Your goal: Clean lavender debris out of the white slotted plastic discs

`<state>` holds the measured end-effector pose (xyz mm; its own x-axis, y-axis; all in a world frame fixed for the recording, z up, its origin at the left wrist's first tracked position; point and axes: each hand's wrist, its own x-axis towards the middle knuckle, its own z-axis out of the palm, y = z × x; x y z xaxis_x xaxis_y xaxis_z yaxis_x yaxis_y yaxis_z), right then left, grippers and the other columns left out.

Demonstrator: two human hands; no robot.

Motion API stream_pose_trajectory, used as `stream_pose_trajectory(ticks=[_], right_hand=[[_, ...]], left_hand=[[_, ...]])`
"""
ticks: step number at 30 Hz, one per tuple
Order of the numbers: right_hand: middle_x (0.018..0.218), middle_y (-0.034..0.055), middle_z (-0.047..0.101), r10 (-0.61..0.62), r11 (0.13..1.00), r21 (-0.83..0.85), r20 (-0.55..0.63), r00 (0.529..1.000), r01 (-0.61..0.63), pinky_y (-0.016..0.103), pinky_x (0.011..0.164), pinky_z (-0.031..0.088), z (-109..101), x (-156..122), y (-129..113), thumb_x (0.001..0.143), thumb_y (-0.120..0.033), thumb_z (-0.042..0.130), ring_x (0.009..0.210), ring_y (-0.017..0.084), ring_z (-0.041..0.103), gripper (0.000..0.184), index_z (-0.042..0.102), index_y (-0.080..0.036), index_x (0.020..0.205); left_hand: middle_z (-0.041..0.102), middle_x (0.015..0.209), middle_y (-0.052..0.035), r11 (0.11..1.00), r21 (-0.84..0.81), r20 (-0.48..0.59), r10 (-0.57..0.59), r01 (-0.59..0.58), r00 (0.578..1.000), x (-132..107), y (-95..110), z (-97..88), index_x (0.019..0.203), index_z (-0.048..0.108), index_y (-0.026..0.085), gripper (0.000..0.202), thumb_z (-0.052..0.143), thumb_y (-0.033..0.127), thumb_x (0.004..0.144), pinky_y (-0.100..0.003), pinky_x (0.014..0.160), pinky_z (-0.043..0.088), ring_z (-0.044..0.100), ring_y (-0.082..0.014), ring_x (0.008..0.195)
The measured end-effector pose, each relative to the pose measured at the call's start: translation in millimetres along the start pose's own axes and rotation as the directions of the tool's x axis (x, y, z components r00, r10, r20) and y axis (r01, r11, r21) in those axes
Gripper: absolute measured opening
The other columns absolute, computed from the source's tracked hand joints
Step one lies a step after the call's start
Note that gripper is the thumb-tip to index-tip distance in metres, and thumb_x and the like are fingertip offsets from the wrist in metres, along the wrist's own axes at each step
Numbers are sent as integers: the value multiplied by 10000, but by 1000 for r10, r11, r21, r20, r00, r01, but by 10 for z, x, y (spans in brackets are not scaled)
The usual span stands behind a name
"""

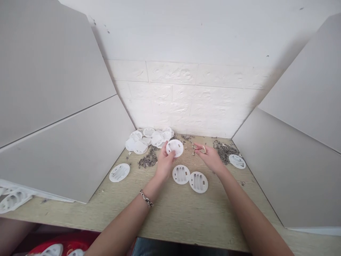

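Observation:
My left hand (pixel 165 161) holds a round white plastic disc (pixel 175 147) by its lower left edge, a little above the wooden table (pixel 176 209). A bead bracelet (pixel 146 198) circles that wrist. My right hand (pixel 208 155) is beside it, its fingers pinched on a tiny metal piece I cannot make out. Two more white slotted discs (pixel 181 174) (pixel 198 181) lie flat just in front of both hands.
A heap of white discs (pixel 149 138) sits at the back left. Piles of small grey metal parts (pixel 148 160) (pixel 223 150) lie left and right. Single discs (pixel 119 172) (pixel 237 161) rest near the grey side panels (pixel 66 149) (pixel 287 167). A red container (pixel 64 247) is below the table edge.

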<state>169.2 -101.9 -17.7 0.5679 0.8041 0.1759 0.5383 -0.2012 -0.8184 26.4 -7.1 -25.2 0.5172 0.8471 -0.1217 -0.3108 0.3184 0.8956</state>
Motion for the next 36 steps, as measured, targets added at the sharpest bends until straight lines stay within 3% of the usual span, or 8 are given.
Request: stream_pose_trajectory(ticks=[4, 8, 12, 19, 23, 31, 36], right_hand=[[895, 50, 632, 32, 993, 112, -47, 998, -26, 274, 679, 433, -90, -106, 3, 732, -329, 480, 805, 168, 569, 317, 639, -171, 955], [778, 42, 628, 50, 971, 234, -42, 998, -39, 239, 555, 418, -62, -153, -84, 702, -356, 508, 691, 151, 559, 283, 650, -160, 848], [824, 36, 629, 45, 959, 281, -72, 996, -23, 252, 609, 436, -11, -167, -114, 659, -326, 559, 715, 146, 557, 230, 641, -164, 801], [884, 54, 630, 18, 948, 317, -52, 999, -1, 283, 750, 446, 54, -158, -37, 630, -299, 595, 847, 162, 570, 209, 646, -165, 783], [869, 52, 634, 54, 956, 290, 0, 999, -51, 290, 738, 446, 81, -157, -6, 634, -310, 592, 818, 160, 575, 226, 647, -166, 799], [839, 49, 637, 56, 919, 391, -17, 998, -45, 283, 710, 447, 127, -173, -20, 617, -315, 590, 785, 158, 572, 243, 648, -157, 792], [860, 52, 632, 89, 888, 456, -32, 996, -65, 243, 570, 443, 115, -200, -90, 608, -330, 607, 704, 140, 562, 255, 644, -151, 785]], left_hand=[[558, 1068, -42, 993, 115, 144, -48, 31, 988, -72, -119, 59, 1291, 299, 217, 671, 583, 191, 683, -158, 651, 441, 537, -88, 794], [576, 1004, -48, 984, 177, 210, -72, 35, 975, -105, -153, 83, 1232, 390, 179, 632, 627, 223, 648, -165, 611, 440, 529, -92, 741], [581, 967, -51, 978, 198, 271, -113, 60, 956, -116, -162, 102, 1221, 409, 169, 670, 669, 230, 606, -175, 592, 445, 523, -93, 709], [577, 794, -4, 966, 214, 342, -215, 148, 915, -158, -130, 121, 1258, 366, 164, 738, 679, 225, 592, -167, 550, 416, 498, -65, 613], [574, 793, 2, 960, 224, 339, -238, 167, 910, -170, -102, 124, 1249, 375, 171, 724, 677, 226, 594, -166, 554, 417, 508, -65, 625], [576, 768, 12, 964, 207, 359, -234, 167, 903, -161, -97, 114, 1248, 383, 182, 732, 684, 223, 581, -161, 553, 418, 503, -59, 614], [588, 804, 8, 975, 149, 408, -214, 166, 888, -161, -84, 97, 1221, 421, 195, 725, 706, 240, 556, -171, 595, 433, 514, -61, 637]])
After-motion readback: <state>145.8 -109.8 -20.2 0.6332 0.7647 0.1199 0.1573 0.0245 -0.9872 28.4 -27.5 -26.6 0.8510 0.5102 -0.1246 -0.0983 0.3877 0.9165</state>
